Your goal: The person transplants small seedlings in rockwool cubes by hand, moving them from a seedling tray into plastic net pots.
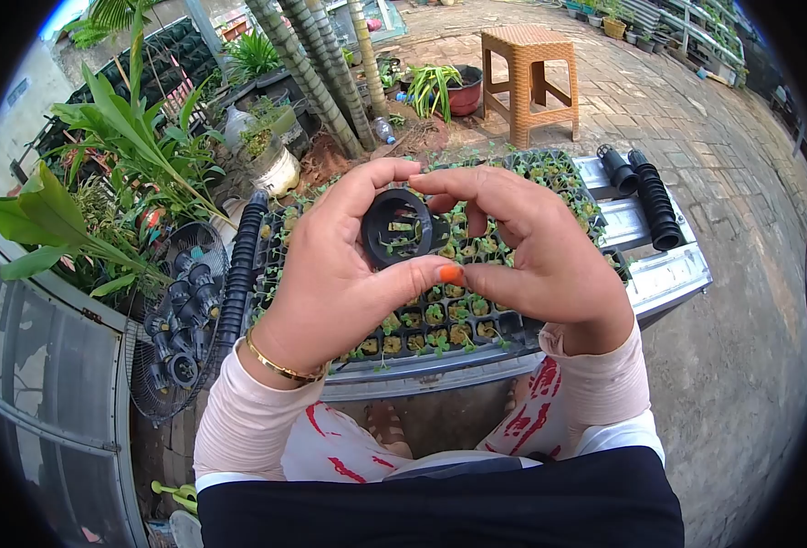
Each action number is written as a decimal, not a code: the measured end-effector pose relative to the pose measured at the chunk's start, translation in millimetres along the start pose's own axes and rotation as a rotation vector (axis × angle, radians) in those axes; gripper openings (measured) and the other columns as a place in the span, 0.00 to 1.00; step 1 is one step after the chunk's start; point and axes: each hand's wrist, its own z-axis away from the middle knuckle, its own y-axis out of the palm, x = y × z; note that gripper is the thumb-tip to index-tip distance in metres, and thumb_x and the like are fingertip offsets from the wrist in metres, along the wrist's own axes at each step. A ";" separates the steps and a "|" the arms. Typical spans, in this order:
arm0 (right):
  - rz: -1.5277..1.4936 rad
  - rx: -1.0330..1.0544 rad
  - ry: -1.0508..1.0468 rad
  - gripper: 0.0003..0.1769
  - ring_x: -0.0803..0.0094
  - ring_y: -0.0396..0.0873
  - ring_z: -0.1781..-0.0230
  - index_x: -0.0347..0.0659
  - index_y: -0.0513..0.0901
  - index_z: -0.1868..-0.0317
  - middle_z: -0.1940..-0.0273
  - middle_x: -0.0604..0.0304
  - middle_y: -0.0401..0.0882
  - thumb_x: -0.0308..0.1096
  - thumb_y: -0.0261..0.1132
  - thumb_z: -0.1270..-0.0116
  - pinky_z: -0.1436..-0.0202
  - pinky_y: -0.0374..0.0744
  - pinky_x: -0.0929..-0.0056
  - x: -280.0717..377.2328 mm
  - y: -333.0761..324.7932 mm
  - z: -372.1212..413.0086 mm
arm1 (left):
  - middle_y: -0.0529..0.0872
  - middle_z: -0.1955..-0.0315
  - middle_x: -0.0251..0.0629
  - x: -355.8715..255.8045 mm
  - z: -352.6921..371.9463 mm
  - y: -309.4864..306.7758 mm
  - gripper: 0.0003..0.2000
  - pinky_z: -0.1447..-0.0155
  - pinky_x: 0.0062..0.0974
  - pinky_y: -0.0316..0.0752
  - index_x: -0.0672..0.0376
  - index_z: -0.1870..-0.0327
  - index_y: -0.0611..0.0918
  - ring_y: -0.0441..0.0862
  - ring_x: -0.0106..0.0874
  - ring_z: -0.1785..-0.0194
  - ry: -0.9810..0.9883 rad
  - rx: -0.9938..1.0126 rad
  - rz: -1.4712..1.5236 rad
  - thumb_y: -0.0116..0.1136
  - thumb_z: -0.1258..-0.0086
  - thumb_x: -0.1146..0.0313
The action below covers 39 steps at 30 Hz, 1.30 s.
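Observation:
A black net cup (369, 234) is held up in front of my chest with its round opening facing me. Small green leaves and a bit of pale sponge show through the opening. My left hand (335, 256) is closed around its left side, thumb below and fingers above; the thumbnail is orange. From the other side my right hand (540, 242) curves in, its index finger at the cup's upper right edge and its thumb near my left thumb. Part of the cup's body is hidden by the fingers. Below lies a black seedling tray (414, 343) of sprouts in sponge cubes.
At the left, a wire basket (136, 365) holds several black net cups. A long stack of black cups (242, 269) leans beside the tray, and another stack (656, 205) lies right on the metal table (668, 274). Behind stand a wicker-pattern stool (522, 38) and potted plants.

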 end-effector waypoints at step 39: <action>-0.644 -0.053 0.516 0.28 0.84 0.72 0.73 0.29 0.77 0.52 0.67 0.63 0.81 0.36 0.74 0.52 0.71 0.67 0.87 -8.9 13.3 -42.7 | 0.77 0.48 0.48 45.7 23.6 -10.3 0.10 0.51 0.32 0.71 0.58 0.60 0.80 0.78 0.33 0.55 -0.391 0.007 1.129 0.49 0.31 0.63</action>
